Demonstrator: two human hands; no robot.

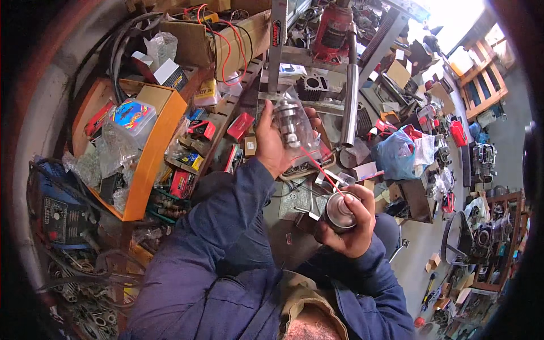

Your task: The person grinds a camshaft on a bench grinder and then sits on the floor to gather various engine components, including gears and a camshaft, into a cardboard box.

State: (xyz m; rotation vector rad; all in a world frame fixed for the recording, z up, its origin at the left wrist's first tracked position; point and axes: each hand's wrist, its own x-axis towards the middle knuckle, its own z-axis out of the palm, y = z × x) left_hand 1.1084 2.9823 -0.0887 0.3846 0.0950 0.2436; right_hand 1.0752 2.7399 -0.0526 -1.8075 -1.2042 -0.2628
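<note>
In front of me, my left hand point(271, 143) is wrapped round a clear plastic bag with a metal camshaft point(290, 126) inside it. The camshaft stands nearly upright, its lobes showing through the plastic. Lower and to the right, my right hand point(358, 225) grips a silver spray can point(339, 213), with the forefinger on its top. A thin red straw point(318, 166) runs from the can's nozzle up to the left, its tip close to the lower end of the bag. Whether the tip touches the bag or enters it I cannot tell.
Behind my hands stand a red bottle jack point(334, 33) in a metal press frame and a finned engine cylinder point(313, 85). An orange wooden box point(140, 190) of packaged parts is at left, below a cardboard box point(191, 44). A blue plastic bag point(393, 154) sits among parts at right.
</note>
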